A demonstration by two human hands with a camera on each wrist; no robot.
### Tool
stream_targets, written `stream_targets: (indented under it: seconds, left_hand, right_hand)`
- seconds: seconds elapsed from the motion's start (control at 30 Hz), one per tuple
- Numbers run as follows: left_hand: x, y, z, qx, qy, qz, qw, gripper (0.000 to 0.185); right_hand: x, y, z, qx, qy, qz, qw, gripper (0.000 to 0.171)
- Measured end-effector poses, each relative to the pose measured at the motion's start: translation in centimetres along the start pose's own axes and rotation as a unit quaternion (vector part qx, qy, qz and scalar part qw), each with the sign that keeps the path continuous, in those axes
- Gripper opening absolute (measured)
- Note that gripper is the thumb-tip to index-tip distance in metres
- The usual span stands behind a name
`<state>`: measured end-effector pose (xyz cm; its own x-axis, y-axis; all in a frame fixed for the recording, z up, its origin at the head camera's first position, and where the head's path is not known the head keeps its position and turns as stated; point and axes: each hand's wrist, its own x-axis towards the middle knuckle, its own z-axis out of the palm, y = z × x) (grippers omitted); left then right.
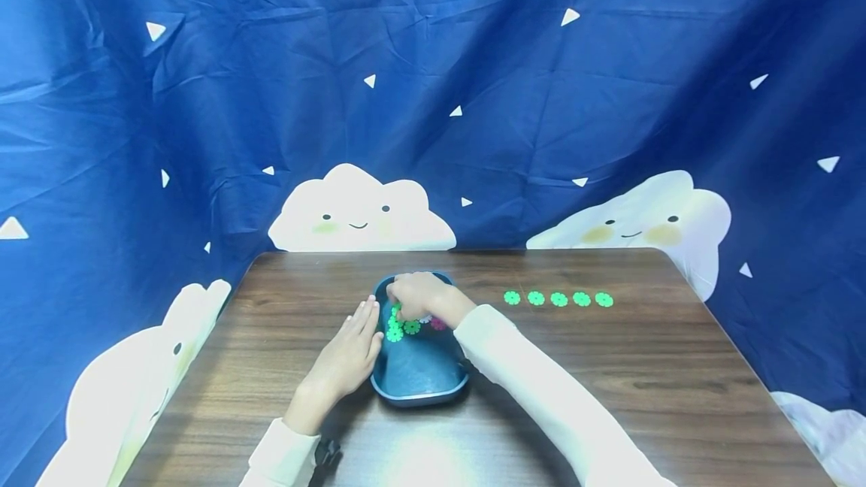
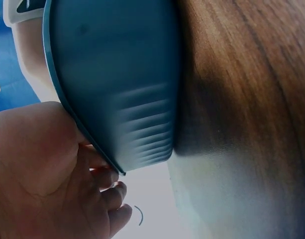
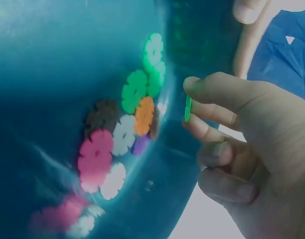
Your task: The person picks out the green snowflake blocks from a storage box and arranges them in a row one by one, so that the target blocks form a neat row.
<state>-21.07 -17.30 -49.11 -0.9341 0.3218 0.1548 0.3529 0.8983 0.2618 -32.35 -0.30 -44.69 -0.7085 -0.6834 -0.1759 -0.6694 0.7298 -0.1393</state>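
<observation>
My right hand is over the far part of a blue plastic basin. In the right wrist view its thumb and fingers pinch a green flower-shaped disc, seen edge-on. Below it, on the basin floor, lie loose flower discs: green, orange, white, pink, dark brown and purple. At the basin's left side my left hand touches the rim, its fingers extended and the thumb near the edge.
A row of several green flower discs lies on the brown wooden table, to the right of the basin. Behind the table hangs a blue curtain with white clouds and triangles.
</observation>
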Motion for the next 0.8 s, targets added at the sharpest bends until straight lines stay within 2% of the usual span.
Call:
stream_targets:
  seconds: [0.37, 0.8]
  left_hand:
    - [-0.1, 0.2, -0.2, -0.001, -0.009, -0.006, 0.9999, 0.056]
    - [0.0, 0.2, 0.0, 0.004, -0.011, -0.011, 0.9999, 0.057]
  right_hand:
    - [-1.7, 1.5, -1.5, 0.014, 0.027, -0.013, 0.999, 0.031]
    - [-5.6, 3.2, -2.8, 0.002, 0.06, -0.006, 0.998, 0.03]
